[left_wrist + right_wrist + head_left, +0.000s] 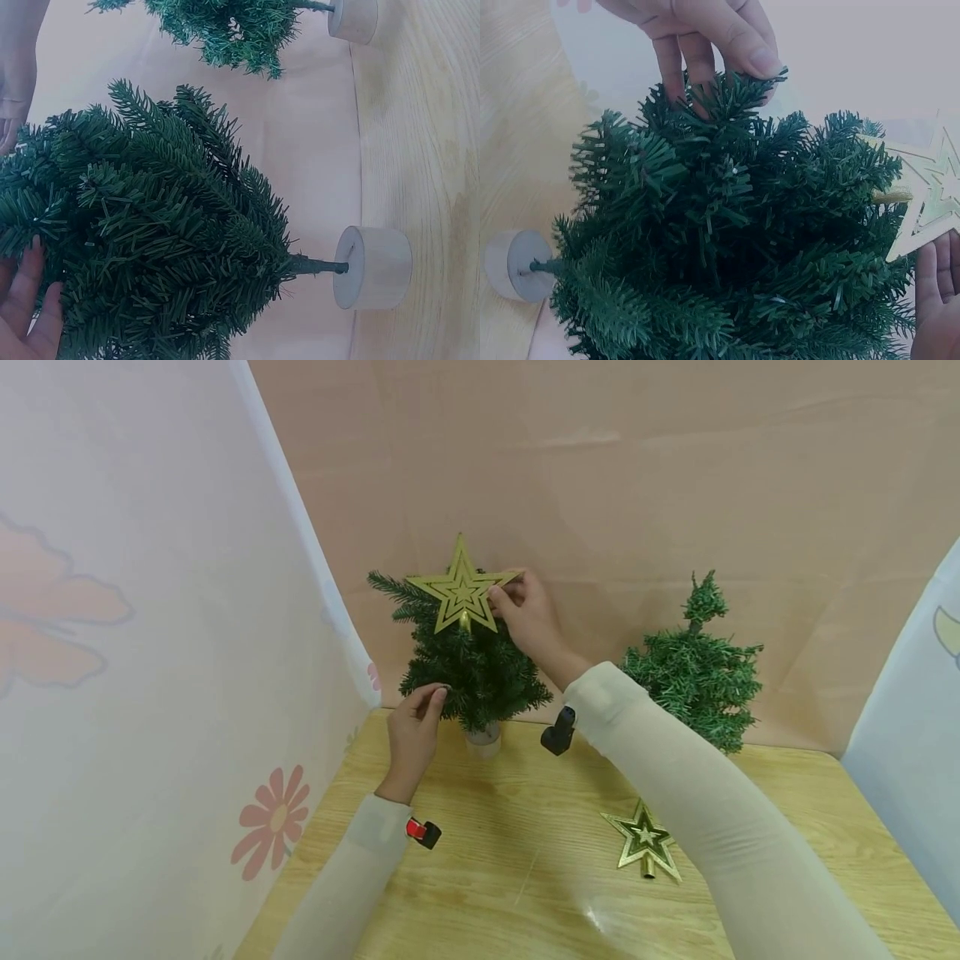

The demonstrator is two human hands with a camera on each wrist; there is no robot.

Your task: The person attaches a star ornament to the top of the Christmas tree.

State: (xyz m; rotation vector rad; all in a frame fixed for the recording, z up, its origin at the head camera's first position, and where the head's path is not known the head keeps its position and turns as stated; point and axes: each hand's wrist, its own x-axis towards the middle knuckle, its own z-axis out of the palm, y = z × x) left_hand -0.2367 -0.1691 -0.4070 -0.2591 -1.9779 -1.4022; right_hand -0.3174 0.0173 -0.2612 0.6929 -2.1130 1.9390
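Observation:
A gold star topper stands at the top of the dark green tree, its tube among the upper branches. My right hand pinches the star's right arm; in the right wrist view its fingers lie at the star's edge. Lower down on the left, my left hand pinches a branch tip between thumb and fingers. The tree's round pale base rests on the table.
A second, lighter green tree stands at the right, partly behind my right sleeve. Another gold star lies on the wooden table in front of it. A beige cloth backdrop hangs behind, with patterned cloth at the left.

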